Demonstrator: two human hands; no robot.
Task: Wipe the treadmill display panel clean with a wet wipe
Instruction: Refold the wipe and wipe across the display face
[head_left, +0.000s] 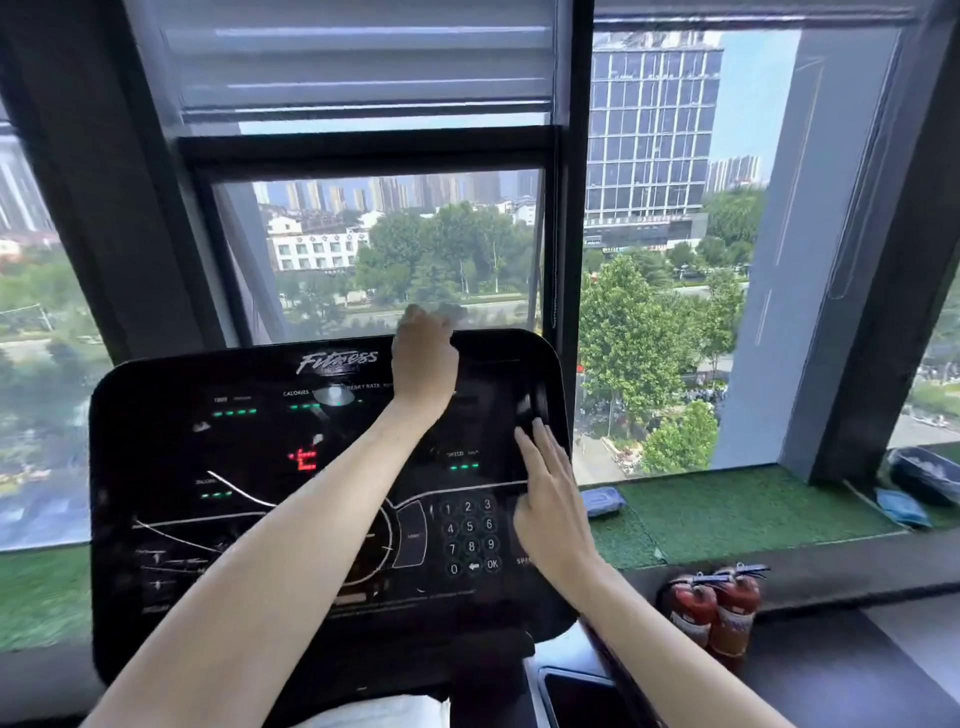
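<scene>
The black treadmill display panel (249, 457) fills the lower middle of the head view, with green and red lights, a number keypad (470, 535) and a "Fitness" logo. My left hand (423, 358) reaches across to the panel's top edge. Its fingers are curled and blurred there, and I cannot tell whether they hold a wipe. My right hand (550, 493) lies flat on the panel's right side, fingers straight and close together beside the keypad. No wet wipe shows under either hand.
A large window stands right behind the panel. A sill covered in green turf (743, 504) runs to the right, with a blue packet (602, 501) close to the panel and a dark tray (927, 475) farther right. Two red fire extinguishers (714, 613) stand below the sill.
</scene>
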